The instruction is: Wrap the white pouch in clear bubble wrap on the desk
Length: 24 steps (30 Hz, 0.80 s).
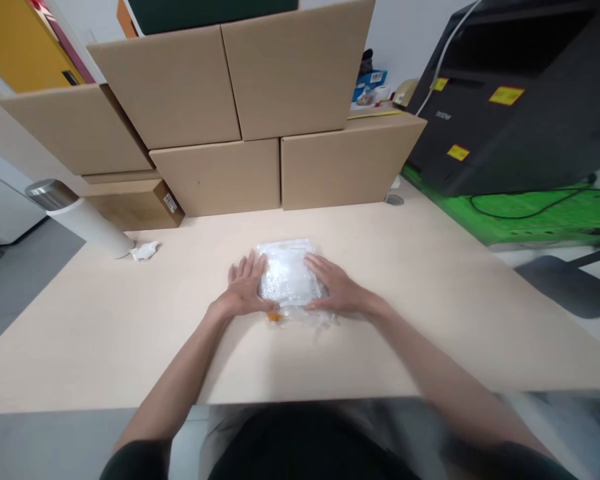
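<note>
A flat white package in clear plastic wrap (287, 272) lies on the table in front of me. Loose, crumpled film spreads from its near edge, and a small orange patch (275, 317) shows at its near left corner. My left hand (245, 287) holds the package's left side, fingers spread and thumb along the near corner. From the right, my right hand (337, 287) grips it, with fingertips on the top surface and the thumb by the near edge. The undersides of both hands are hidden.
Several cardboard boxes (215, 180) line the table's back edge. At the left stand a white bottle with a metallic cap (87, 223) and a crumpled tissue (145, 251). A black machine (505, 100) sits on a green surface (520, 220) at the right. The table's near edge runs before my body.
</note>
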Motion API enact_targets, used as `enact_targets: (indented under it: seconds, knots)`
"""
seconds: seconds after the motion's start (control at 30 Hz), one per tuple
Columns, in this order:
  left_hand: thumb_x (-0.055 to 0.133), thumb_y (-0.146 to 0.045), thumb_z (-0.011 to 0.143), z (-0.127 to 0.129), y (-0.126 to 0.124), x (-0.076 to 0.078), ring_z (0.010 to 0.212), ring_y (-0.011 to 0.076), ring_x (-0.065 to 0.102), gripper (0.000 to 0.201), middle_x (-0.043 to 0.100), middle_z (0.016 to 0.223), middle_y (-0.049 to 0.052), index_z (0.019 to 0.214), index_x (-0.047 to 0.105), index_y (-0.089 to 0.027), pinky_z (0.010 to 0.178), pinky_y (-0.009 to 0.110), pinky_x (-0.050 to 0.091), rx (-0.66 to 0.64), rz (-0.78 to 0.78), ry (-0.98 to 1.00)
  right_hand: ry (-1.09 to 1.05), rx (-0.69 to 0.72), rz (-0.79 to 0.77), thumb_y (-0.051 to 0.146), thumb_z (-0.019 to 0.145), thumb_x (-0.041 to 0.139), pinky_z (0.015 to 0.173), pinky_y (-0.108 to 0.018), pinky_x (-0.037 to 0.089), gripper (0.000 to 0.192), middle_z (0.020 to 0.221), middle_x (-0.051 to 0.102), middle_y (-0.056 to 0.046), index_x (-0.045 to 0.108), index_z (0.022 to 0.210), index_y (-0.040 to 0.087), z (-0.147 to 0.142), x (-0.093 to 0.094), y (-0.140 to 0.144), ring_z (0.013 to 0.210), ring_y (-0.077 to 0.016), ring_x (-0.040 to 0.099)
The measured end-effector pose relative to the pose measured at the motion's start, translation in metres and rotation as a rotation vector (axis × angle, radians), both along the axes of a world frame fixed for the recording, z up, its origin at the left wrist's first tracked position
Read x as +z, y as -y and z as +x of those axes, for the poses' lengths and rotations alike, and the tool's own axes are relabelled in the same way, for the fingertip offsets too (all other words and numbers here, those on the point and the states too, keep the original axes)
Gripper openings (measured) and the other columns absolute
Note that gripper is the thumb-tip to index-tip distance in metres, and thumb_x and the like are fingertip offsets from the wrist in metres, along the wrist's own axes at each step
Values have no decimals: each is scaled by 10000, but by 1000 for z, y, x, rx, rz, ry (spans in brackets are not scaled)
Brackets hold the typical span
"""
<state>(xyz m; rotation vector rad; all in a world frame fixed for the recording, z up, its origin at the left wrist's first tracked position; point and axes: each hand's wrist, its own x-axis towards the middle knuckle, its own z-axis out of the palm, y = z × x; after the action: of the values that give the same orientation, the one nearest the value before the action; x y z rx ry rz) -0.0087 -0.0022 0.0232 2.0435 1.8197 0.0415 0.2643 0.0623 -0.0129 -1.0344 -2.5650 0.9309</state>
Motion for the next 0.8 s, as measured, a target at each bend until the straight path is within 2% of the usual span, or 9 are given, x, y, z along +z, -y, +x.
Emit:
enact_targets:
  seconds: [0.07, 0.17, 0.23, 0.27, 0.33, 0.4, 0.57, 0.7, 0.8]
  knots:
    - [727, -626, 708, 0, 9, 2, 1506, 400, -116, 1201, -144, 1647, 163, 1596, 24, -224, 1185, 623, -4, 10, 105, 19, -193, -63, -56, 746, 731, 646, 1217, -519, 168, 1012, 1661, 155, -91, 318, 1556, 260, 5, -2, -1, 1519, -345, 147]
    - [596, -671, 825, 11, 24, 5, 1511, 377, -126, 1005, -132, 1655, 151, 1594, 95, -260, 1187, 624, 11, -35, 270, 88, -530, -362, -165, 656, 809, 616, 1133, -467, 355, 756, 1586, 354, -111, 494, 1437, 254, 13, -7, -3, 1416, -304, 395]
    - [587, -682, 829, 27, 34, 4, 1514, 390, -105, 949, -79, 1663, 152, 1584, 177, -278, 1179, 646, 16, -101, 323, 93, -642, -534, -209, 629, 788, 632, 1035, -465, 446, 671, 1382, 575, -144, 593, 1303, 201, 15, -11, -5, 1216, -295, 577]
    - [622, -682, 805, 37, 37, 1, 1513, 408, -84, 954, -37, 1666, 155, 1574, 222, -284, 1170, 667, 13, -146, 336, 77, -649, -566, -216, 612, 771, 647, 994, -462, 470, 631, 1261, 646, -142, 627, 1229, 180, 15, -13, -6, 1112, -285, 625]
    - [713, -655, 742, 56, 42, -7, 1509, 447, -24, 977, 66, 1662, 167, 1548, 312, -274, 1153, 705, 18, -244, 346, 31, -621, -546, -194, 557, 746, 677, 944, -443, 489, 539, 1120, 695, -119, 658, 1120, 170, 13, -16, -8, 981, -257, 652]
    - [741, -580, 759, 70, 43, -17, 1504, 464, 38, 895, 161, 1649, 163, 1518, 383, -271, 1143, 727, 45, -307, 375, -2, -610, -491, -157, 498, 727, 698, 919, -413, 493, 489, 1091, 698, -95, 657, 1099, 184, 11, -17, -9, 937, -232, 649]
    - [520, -295, 974, 76, 43, -33, 1493, 426, 179, 394, 388, 1577, 72, 1362, 589, -304, 1139, 729, 113, -288, 501, 53, -659, -488, -230, 478, 689, 703, 711, -335, 499, 524, 837, 659, -25, 615, 1112, 182, 8, -16, -9, 714, -176, 606]
    - [443, -268, 1009, 68, 43, -33, 1492, 342, 248, 348, 485, 1513, 64, 1298, 635, -296, 1161, 699, 112, -208, 533, 299, -701, -540, -197, 527, 721, 677, 654, -308, 466, 458, 764, 620, -8, 623, 1016, 181, 6, -12, -4, 676, -163, 573]
    - [437, -307, 1016, 65, 43, -25, 1467, 289, 332, 343, 546, 1460, 72, 1294, 637, -288, 1185, 657, 132, -138, 587, 566, -653, -505, -173, 499, 716, 688, 658, -307, 455, 390, 738, 624, -4, 633, 947, 190, 3, -9, 0, 661, -158, 562]
